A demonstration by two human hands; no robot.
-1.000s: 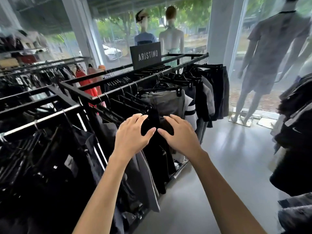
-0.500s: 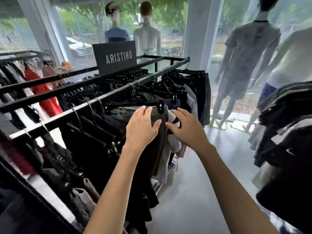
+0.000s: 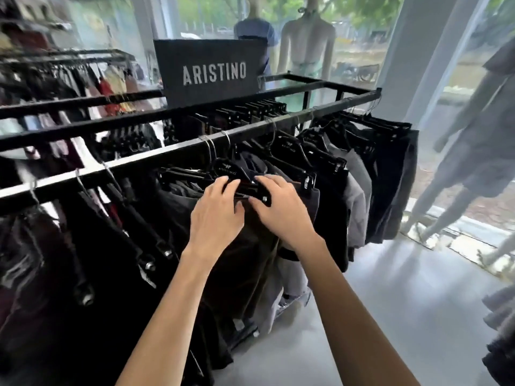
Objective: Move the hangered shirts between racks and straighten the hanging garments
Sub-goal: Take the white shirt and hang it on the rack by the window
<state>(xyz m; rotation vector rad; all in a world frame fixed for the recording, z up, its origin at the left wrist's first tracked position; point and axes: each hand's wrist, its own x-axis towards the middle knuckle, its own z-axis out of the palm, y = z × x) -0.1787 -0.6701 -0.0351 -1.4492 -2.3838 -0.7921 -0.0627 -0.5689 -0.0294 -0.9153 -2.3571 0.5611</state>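
At twelve o'clock on the rack rail [image 3: 178, 147], black clip hanger [image 3: 245, 188] gripped by left hand [image 3: 216, 215] and right hand [image 3: 281, 210], dark garment [image 3: 250, 263] hung beneath.

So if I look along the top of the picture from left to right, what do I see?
Colourful clothes on the far rack → ARISTINO sign → blue-shirted mannequin → bare mannequin → white pillar → grey-dressed mannequin.

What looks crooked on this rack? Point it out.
Nothing is clearly damaged. The black clip hanger that both hands, left hand and right hand, grip sits tilted against the rail.
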